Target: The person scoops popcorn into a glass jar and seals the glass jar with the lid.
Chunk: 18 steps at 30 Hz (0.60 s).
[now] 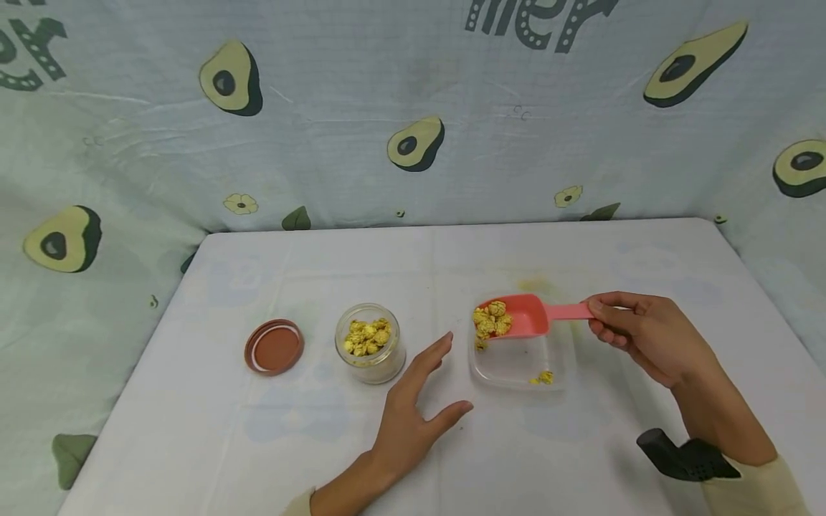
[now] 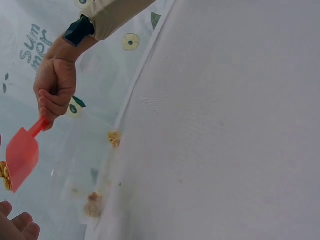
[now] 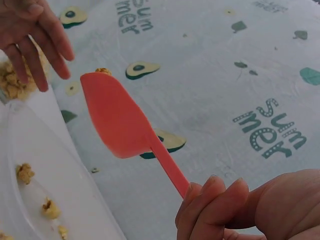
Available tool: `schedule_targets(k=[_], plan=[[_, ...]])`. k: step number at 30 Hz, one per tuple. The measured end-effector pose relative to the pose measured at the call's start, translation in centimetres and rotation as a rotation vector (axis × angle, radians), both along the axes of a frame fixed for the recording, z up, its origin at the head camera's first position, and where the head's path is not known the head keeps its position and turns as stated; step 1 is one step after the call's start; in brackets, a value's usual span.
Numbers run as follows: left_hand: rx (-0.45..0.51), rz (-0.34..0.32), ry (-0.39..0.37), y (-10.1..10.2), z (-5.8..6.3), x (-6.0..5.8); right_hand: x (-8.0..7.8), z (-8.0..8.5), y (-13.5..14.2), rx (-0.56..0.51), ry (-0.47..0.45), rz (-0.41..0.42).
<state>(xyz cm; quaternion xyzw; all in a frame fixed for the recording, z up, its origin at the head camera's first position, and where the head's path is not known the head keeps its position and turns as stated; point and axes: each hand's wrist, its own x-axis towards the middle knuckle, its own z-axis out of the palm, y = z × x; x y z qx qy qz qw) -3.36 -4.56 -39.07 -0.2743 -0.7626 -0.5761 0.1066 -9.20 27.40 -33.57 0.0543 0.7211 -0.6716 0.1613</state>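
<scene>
My right hand (image 1: pixel 645 333) grips the handle of a red scoop (image 1: pixel 532 315), which carries several pieces of yellow popcorn (image 1: pixel 492 320) at its front. The scoop is above a clear plastic container (image 1: pixel 510 365), where a few popcorn pieces (image 1: pixel 545 377) lie. In the right wrist view the scoop (image 3: pixel 117 115) shows its red underside, and the fingers pinch its handle. My left hand (image 1: pixel 413 423) holds nothing; its fingers and thumb are spread, between the container and a glass jar (image 1: pixel 374 369). Popcorn fills the upper part of the jar, which has no lid on.
A brown round lid (image 1: pixel 274 347) lies on the white-covered table (image 1: pixel 310 265), left of the jar. Behind the table hangs a pale cloth (image 1: pixel 335 86) with avocado prints. A dark wrist strap (image 1: pixel 687 459) sits by the right sleeve.
</scene>
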Motion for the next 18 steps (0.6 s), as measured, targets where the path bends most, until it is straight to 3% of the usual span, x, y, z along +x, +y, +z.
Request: schedule_targets(k=[5, 9, 14, 18], plan=[[0.024, 0.026, 0.036, -1.4, 3.1, 1.4, -0.9, 0.9, -1.3, 0.002, 0.004, 0.025], [0.077, 0.071, 0.105, -3.0, 3.5, 1.8, -1.6, 1.7, -2.9, -0.011, 0.009, 0.044], [0.189, 0.119, 0.218, -5.3, 3.0, 1.1, -2.5, 2.9, -5.2, -0.021, 0.004, 0.077], [0.217, 0.197, 0.216, -6.9, 3.2, 0.6, -3.2, 3.7, -7.1, 0.012, 0.019, 0.1]])
